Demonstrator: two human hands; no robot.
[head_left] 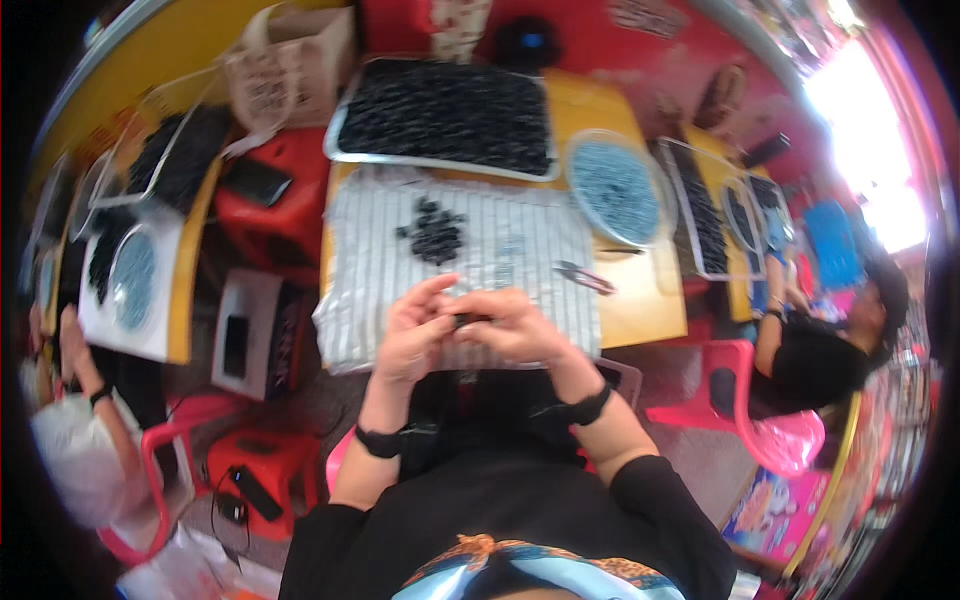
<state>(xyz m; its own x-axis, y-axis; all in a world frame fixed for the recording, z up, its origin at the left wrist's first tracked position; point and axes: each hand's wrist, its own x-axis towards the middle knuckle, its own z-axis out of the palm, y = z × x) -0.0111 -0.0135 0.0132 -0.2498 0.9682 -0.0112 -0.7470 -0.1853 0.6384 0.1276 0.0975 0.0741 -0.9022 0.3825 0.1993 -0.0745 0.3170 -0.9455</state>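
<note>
Close together over the near part of a striped cloth are my two hands. Between their fingertips is a small black piece, mostly covered by the fingers. My right hand pinches it from one side. My left hand has its thumb against it, with the index finger raised. Just beyond, a loose pile of small black pieces lies on the cloth. A few small pale blue pieces are scattered right of the pile. Snips with reddish handles rest near the cloth's right edge.
A tray full of black pieces stands at the back. Right of it is a round tub of pale blue pieces. A dark thin tool lies on the yellow table. Co-workers sit at tables on both sides.
</note>
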